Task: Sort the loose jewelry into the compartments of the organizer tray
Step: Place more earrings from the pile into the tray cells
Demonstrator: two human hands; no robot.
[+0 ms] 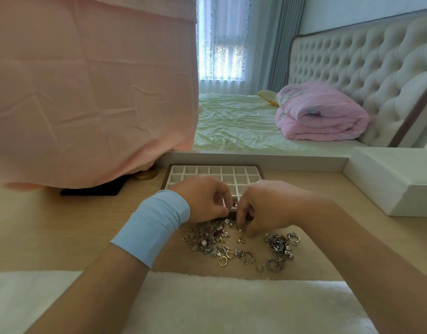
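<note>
The organizer tray (214,173), a white grid in a brown frame, lies on the wooden desk; its far compartments look empty, and a small piece (235,204) sits in a near one. My left hand (202,198), with a blue wristband, curls its fingers over the tray's near edge; I cannot tell whether they hold anything. My right hand (267,206) pinches a gold drop earring (241,238) that dangles just above the desk. Loose jewelry lies in front of the tray: a big heap (207,239) on the left, a smaller heap (281,243) on the right, and rings and hoops (234,257) nearer to me.
A pink cloth (87,92) hangs over the desk's back left, with a gold round tin (145,175) and a flat black item (92,191) under it. A white box (395,186) stands on the right. A white fluffy mat (207,304) covers the front edge. A bed lies beyond.
</note>
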